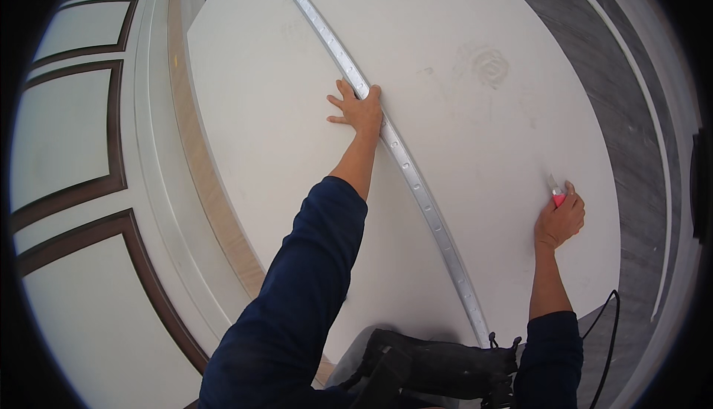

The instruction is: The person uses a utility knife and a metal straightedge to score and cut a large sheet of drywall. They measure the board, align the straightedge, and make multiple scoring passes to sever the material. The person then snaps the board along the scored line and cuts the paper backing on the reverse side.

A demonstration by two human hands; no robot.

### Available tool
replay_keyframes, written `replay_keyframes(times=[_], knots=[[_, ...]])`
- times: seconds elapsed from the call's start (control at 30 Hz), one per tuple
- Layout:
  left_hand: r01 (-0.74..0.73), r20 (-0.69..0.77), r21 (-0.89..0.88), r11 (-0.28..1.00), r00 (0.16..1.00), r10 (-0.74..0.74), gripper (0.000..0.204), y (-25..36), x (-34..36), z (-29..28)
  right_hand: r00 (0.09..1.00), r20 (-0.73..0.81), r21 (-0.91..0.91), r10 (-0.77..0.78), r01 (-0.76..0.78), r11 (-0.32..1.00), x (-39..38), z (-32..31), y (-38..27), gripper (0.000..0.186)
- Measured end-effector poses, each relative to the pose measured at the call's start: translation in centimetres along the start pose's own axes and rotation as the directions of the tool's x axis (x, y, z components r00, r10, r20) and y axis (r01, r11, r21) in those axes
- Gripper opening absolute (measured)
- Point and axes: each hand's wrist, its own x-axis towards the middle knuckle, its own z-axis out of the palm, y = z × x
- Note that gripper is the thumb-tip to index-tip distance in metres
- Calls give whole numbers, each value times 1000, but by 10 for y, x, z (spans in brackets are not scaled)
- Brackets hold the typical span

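A long silver metal channel point(405, 165) with a row of holes or dimples runs diagonally across a large white board point(475, 142). My left hand point(362, 112) straddles the channel near its middle, thumb at its right edge and the other fingers spread on the board to its left, holding it against the board. Toward the board's right edge, my right hand point(561, 220) is closed around a utility knife point(558, 199) with a pinkish-red handle. The knife's blade points away from me, just above or on the board; I cannot tell which.
White wall panels with dark brown trim point(119, 134) stand on the left, beside a pale wood-coloured strip point(215, 186). Grey flooring point(631, 149) carries a thin white strip point(645, 86) on the right. A black bag-like item point(438, 364) and a black cable point(613, 335) are close to me.
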Motion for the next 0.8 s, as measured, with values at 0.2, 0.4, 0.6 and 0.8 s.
replay_keyframes(times=[0.2, 0.4, 0.6, 0.8], knots=[[5, 5, 13, 1000, 1000, -5, 93, 2, 0, -1, 1000, -1, -8, 5, -5, 1000, -1, -1, -2, 43], [-24, -16, 38, 999, 1000, 24, 96, -2, 4, 3, 1000, -22, 2, -5, 5, 1000, -2, 2, 0, 43], [-13, -18, 37, 999, 1000, 14, 92, -1, 2, 3, 1000, 2, -5, 11, -11, 1000, -1, 0, -1, 44], [5, 4, 29, 1000, 1000, -5, 92, 3, 0, 1, 1000, -16, -16, 0, 0, 1000, 0, 3, 1, 43]])
